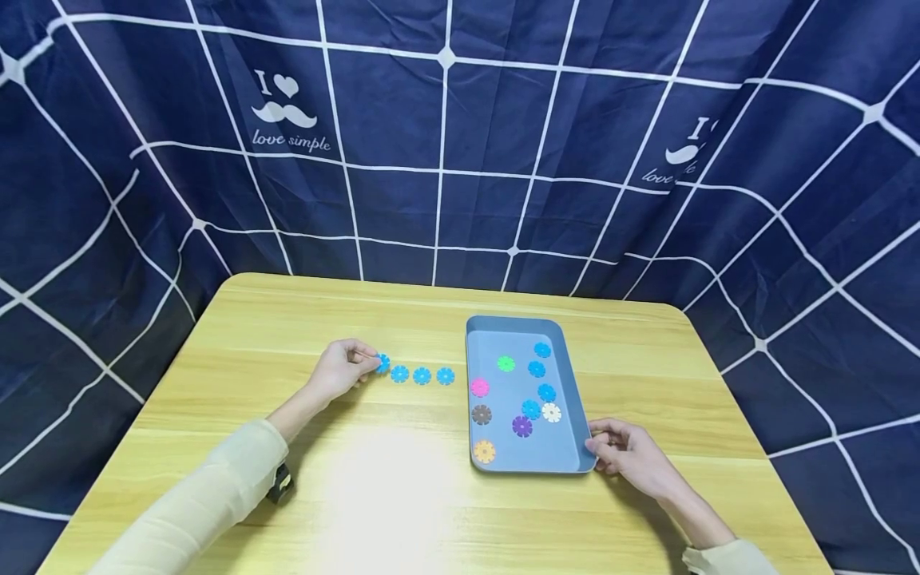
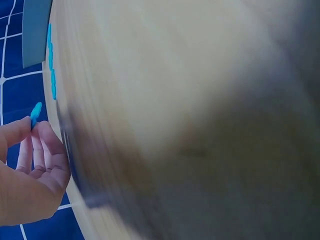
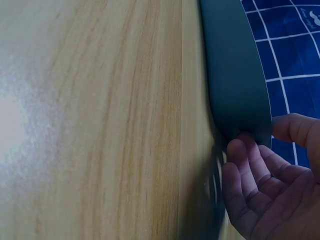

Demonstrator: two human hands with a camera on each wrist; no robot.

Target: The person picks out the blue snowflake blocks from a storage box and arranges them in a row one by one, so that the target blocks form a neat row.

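My left hand [image 1: 338, 374] pinches a blue notched plastic disc [image 1: 383, 363] between thumb and fingers. In the left wrist view that disc [image 2: 36, 114] stands edge-up from the fingertips, above the table. Just right of it, three more blue discs [image 1: 422, 375] lie in a row toward the blue-grey tray [image 1: 503, 335]. My right hand [image 1: 632, 457] grips the tray's near right corner. The right wrist view shows its thumb over the rim and its fingers against the outer wall [image 3: 237, 75].
Inside the tray lie several blue discs [image 1: 537, 369], plus a green [image 1: 506, 364], pink [image 1: 479, 387], brown [image 1: 481, 414], purple [image 1: 521, 426], white [image 1: 551, 412] and orange disc [image 1: 485, 452]. A dark-blue checked curtain [image 1: 388, 200] surrounds the wooden table [image 1: 302, 319].
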